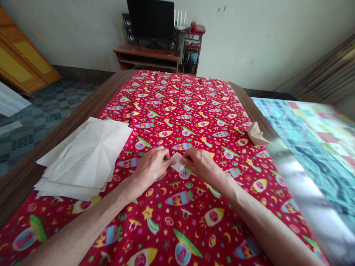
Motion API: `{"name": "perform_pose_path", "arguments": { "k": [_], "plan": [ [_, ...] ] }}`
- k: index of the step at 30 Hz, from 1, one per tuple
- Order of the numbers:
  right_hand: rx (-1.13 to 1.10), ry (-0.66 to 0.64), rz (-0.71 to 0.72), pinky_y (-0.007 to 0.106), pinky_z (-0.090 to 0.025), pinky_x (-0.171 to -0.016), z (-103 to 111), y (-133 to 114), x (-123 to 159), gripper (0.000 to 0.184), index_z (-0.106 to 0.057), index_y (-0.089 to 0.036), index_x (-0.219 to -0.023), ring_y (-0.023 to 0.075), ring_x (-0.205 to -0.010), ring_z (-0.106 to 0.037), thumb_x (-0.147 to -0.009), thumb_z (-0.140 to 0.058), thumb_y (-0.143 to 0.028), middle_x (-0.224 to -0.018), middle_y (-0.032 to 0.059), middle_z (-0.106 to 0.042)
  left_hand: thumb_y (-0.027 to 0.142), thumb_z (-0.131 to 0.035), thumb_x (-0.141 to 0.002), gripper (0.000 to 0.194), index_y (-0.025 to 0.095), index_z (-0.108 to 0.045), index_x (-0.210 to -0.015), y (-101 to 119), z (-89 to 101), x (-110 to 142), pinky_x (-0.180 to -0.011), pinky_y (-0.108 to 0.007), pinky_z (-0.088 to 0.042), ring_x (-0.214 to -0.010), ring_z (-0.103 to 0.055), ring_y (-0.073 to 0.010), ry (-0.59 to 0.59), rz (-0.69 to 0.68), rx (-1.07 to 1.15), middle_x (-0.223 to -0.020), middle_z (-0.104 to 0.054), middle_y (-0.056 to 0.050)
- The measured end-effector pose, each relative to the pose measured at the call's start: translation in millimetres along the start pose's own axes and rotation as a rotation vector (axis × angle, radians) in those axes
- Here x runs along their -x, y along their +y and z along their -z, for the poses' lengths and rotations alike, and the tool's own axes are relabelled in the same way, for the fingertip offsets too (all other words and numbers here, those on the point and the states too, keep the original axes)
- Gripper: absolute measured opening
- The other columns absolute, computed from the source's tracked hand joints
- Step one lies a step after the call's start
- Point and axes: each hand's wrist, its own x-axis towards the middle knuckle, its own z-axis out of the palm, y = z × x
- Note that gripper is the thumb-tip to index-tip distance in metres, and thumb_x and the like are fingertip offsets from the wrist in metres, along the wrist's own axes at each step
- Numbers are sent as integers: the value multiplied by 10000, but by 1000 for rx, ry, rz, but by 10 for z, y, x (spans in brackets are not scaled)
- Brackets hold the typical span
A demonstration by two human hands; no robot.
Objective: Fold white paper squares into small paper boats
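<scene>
A small folded piece of white paper (176, 162) sits between my two hands over the red patterned cloth (191, 229). My left hand (155, 162) is closed, with its thumb and fingers pinching the paper's left side. On the opposite side, my right hand (200, 162) pinches the paper's right edge in the same way. Part of the paper is hidden behind my fingertips. To the left lies a loose stack of creased white paper sheets (85, 159). A folded paper shape with pointed corners (257, 134) rests near the cloth's right edge.
The cloth covers a dark wooden table (91, 101). Beyond its far end stand a monitor (151, 20) on a wooden stand (146, 53) and a red telephone (197, 28). A bed with a blue checked cover (302, 147) is at the right, a yellow cabinet (24, 51) at the left.
</scene>
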Motion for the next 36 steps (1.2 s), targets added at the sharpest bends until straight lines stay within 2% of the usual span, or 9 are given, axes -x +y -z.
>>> {"name": "perform_pose_path", "arguments": {
  "k": [3,10,18,21,24,28,31,33,36],
  "plan": [
    [34,-24,-13,240,-283,-556,25,-48,-25,169,-598,-171,-753,109,-600,-511,-888,-584,-272,-684,8,-614,355,-683,-793,300,181,-523,-608,2,21,-24,-573,-253,-324,-590,-506,-125,-18,28,-15,-647,-537,28],
    [15,-36,-24,236,-301,-575,21,-66,-25,144,-588,-173,-774,117,-635,-519,-877,-610,-271,-711,10,-604,357,-687,-789,289,185,-514,-635,-37,15,-6,-565,-246,-306,-589,-486,-122,-32,-28,-42,-649,-509,35],
    [-73,60,31,222,-316,-576,-31,-13,78,100,-564,-175,-788,107,-631,-515,-887,-567,-190,-729,-1,-586,338,-682,-790,253,179,-543,-650,-111,54,47,-545,-230,-328,-586,-500,-113,-8,-50,29,-686,-543,23],
    [-73,143,81,229,-329,-587,-93,-6,131,123,-556,-172,-784,113,-640,-510,-904,-532,-188,-748,9,-575,347,-583,-866,191,186,-611,-767,-111,121,27,-582,-222,-379,-623,-550,-119,-35,-74,152,-735,-600,9],
    [-54,218,125,238,-338,-588,-158,5,180,161,-558,-166,-781,118,-633,-495,-923,-510,-223,-751,19,-563,343,-497,-915,221,185,-637,-851,-87,128,-14,-651,-234,-411,-696,-593,-136,-24,-110,182,-793,-636,-15],
    [-13,265,220,248,-361,-608,-181,1,220,216,-582,-169,-799,134,-666,-506,-953,-459,-258,-755,33,-575,347,-551,-880,206,179,-646,-807,-51,49,-84,-653,-242,-409,-714,-591,-150,-26,-117,154,-786,-641,-23],
    [-18,261,262,253,-378,-624,-153,-9,237,225,-593,-176,-808,142,-684,-519,-956,-453,-270,-752,36,-587,324,-585,-848,183,178,-632,-748,-39,21,-110,-598,-230,-385,-650,-571,-135,-42,-83,186,-721,-633,0],
    [-121,243,233,247,-397,-636,-132,-12,237,193,-595,-185,-831,136,-685,-531,-943,-488,-299,-767,29,-597,329,-582,-847,190,179,-619,-735,-31,32,-104,-568,-219,-374,-596,-551,-118,-61,-66,258,-669,-621,23],
    [-337,279,87,241,-430,-649,-117,-16,211,185,-585,-200,-925,133,-695,-551,-883,-585,-380,-812,19,-616,324,-564,-860,187,177,-615,-755,2,63,-76,-573,-205,-389,-577,-547,-105,-71,-74,381,-662,-627,35]
  ]
}}
